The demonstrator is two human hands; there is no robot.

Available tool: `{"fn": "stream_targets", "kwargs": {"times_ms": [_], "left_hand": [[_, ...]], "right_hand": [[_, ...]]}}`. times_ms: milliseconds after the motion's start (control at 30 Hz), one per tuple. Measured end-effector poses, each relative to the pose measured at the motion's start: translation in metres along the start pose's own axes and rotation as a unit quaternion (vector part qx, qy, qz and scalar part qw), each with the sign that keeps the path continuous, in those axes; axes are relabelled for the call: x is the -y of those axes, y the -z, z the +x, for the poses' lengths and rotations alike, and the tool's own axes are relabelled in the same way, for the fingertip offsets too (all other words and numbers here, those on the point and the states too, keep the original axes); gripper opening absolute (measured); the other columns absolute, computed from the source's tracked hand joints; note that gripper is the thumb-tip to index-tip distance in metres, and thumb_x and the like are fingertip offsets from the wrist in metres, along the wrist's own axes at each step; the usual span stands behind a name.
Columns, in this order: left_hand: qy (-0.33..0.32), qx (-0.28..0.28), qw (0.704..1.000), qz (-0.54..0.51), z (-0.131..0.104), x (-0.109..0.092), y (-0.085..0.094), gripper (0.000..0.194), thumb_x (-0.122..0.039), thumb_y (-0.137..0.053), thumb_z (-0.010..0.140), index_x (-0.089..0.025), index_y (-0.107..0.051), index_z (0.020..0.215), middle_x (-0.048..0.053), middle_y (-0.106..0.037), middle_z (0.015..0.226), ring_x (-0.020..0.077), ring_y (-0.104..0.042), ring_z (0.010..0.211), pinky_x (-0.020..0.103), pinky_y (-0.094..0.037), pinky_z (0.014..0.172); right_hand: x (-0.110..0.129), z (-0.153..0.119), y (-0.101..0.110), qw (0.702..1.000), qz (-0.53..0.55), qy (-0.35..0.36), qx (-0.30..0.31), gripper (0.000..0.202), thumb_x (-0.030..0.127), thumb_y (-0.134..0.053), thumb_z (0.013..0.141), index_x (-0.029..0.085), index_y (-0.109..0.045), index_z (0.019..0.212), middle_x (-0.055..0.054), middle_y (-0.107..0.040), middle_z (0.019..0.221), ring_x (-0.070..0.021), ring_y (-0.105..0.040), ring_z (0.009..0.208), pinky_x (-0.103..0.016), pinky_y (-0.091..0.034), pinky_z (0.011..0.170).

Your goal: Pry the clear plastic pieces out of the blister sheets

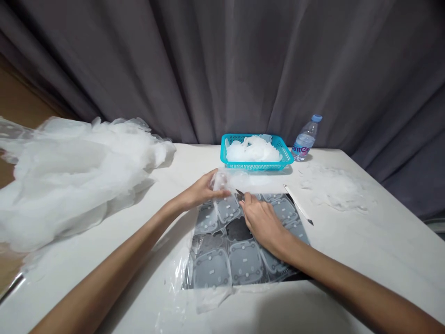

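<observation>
A translucent plastic sheet (pixel 245 262) with rounded square shapes lies over a dark mat (pixel 295 277) in the middle of the table. My left hand (pixel 205 190) pinches the far left part of the sheet between thumb and fingers. My right hand (pixel 262 218) is closed around a small dark pointed tool (pixel 239 192), whose tip points left toward my left hand. Most of the tool is hidden in the fist. The right hand rests over the sheet's upper middle.
A blue basket (pixel 257 166) of white translucent pieces stands behind the hands, beside a water bottle (pixel 305 141). A large white plastic heap (pixel 76 171) covers the left. At right lie a thin pen-like stick (pixel 299 205) and thin scraps (pixel 337 185).
</observation>
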State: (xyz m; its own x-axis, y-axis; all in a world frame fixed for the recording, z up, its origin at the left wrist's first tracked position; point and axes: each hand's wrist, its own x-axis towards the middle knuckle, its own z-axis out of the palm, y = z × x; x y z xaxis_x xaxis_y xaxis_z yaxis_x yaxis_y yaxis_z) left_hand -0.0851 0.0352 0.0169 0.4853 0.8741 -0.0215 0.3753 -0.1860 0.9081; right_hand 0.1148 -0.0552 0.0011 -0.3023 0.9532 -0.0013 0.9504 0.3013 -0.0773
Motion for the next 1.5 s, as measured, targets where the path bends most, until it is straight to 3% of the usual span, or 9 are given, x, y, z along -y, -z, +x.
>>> {"fn": "stream_targets", "kwargs": {"times_ms": [200,400,667,867,1000,1200,1500], "left_hand": [[0.028,-0.014,0.996,-0.081,-0.002,-0.003,-0.005,0.06,-0.035,-0.085,0.072,-0.016,-0.059,0.123,0.007,-0.07,0.118,0.0249,-0.066,0.107,0.029,-0.055,0.088],[0.077,0.012,0.992,-0.103,-0.004,-0.004,-0.006,0.046,-0.032,-0.085,0.073,-0.015,-0.06,0.108,0.0,-0.067,0.088,0.0165,-0.064,0.076,0.024,-0.053,0.065],[0.037,0.038,0.994,-0.095,-0.002,-0.003,-0.002,0.059,-0.033,-0.086,0.076,-0.015,-0.06,0.126,0.005,-0.071,0.105,0.019,-0.066,0.089,0.026,-0.056,0.076],[0.035,0.052,0.995,-0.081,-0.002,-0.003,0.003,0.05,-0.036,-0.085,0.078,-0.015,-0.064,0.118,0.007,-0.075,0.106,0.022,-0.069,0.093,0.03,-0.056,0.082],[0.038,0.047,0.995,-0.081,-0.001,-0.004,0.004,0.047,-0.036,-0.086,0.076,-0.015,-0.064,0.113,0.006,-0.075,0.099,0.021,-0.069,0.087,0.03,-0.057,0.079],[0.053,0.025,0.994,-0.093,-0.002,-0.003,0.007,0.055,-0.034,-0.084,0.074,-0.016,-0.063,0.121,0.005,-0.072,0.105,0.0204,-0.068,0.091,0.027,-0.058,0.076],[0.045,0.028,0.993,-0.104,-0.003,-0.009,0.001,0.045,-0.031,-0.083,0.076,-0.016,-0.064,0.114,0.005,-0.074,0.096,0.0185,-0.07,0.083,0.024,-0.059,0.071]], "right_hand": [[0.002,-0.002,-0.01,0.999,-0.033,0.001,-0.027,0.02,0.02,-0.034,0.113,0.013,-0.052,0.117,-0.011,-0.071,0.098,-0.0215,-0.078,0.082,-0.028,-0.056,0.065],[0.003,-0.005,-0.018,0.996,-0.061,0.006,-0.064,0.017,0.018,-0.038,0.111,0.012,-0.052,0.118,-0.011,-0.069,0.095,-0.0209,-0.075,0.078,-0.027,-0.056,0.063],[0.005,-0.001,-0.015,0.996,-0.07,0.026,-0.058,0.028,0.018,-0.027,0.114,0.012,-0.054,0.117,-0.012,-0.069,0.096,-0.019,-0.075,0.077,-0.025,-0.055,0.061],[0.005,0.0,-0.019,0.997,-0.058,0.039,-0.045,0.032,0.015,-0.024,0.113,0.009,-0.055,0.119,-0.015,-0.07,0.098,-0.0216,-0.076,0.079,-0.028,-0.056,0.061],[0.005,0.0,-0.018,0.997,-0.058,0.043,-0.038,0.029,0.013,-0.028,0.112,0.008,-0.055,0.121,-0.015,-0.07,0.099,-0.021,-0.076,0.08,-0.027,-0.057,0.063],[0.006,-0.006,-0.008,0.998,-0.053,0.02,-0.04,0.028,0.014,-0.029,0.112,0.009,-0.056,0.12,-0.014,-0.07,0.096,-0.0216,-0.076,0.083,-0.027,-0.058,0.065],[0.007,-0.002,-0.001,0.999,-0.006,0.027,-0.032,0.023,0.02,-0.034,0.113,0.011,-0.054,0.118,-0.012,-0.07,0.099,-0.0212,-0.076,0.081,-0.028,-0.059,0.067]]}}
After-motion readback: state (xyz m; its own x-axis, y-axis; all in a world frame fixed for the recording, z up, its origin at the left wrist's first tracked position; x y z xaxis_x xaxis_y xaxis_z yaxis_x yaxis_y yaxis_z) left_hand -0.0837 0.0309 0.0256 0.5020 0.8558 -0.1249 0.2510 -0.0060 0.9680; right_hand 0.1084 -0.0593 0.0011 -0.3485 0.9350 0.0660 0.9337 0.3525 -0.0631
